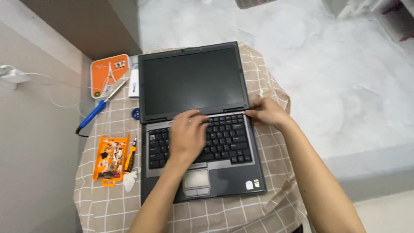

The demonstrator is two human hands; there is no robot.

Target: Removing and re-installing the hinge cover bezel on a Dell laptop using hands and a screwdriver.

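on the checked cloth, nearest the camera: a grey laptop (202,129) lies open on a small table under a beige checked tablecloth (108,203), its touchpad toward the person and its dark screen standing up at the far side.
left hand (187,133): lies palm down on the keyboard, a little left of its middle, fingers loosely spread and reaching toward the strip just below the screen; it grips nothing, it only rests on the keys.
right hand (268,113): sits at the laptop's far right corner, beside the hinge, fingers bent close together with the tips on the edge of the strip above the keys; whether they pinch anything there cannot be told.
orange tray (111,159): left of the laptop, near its front half, a shallow tray of small bits and parts, not touching the machine.
small screwdriver (130,157): orange and black, lying just beside the tray's right edge, between tray and laptop.
blue ring (136,113): a small round blue object close to the laptop's left edge, near the hinge.
soldering iron (101,105): blue handled, lying aslant farther left, its tip pointing up toward the orange case.
orange case (109,74): flat, orange and white, at the table's far left corner.
floor (302,51): pale concrete beyond the table.
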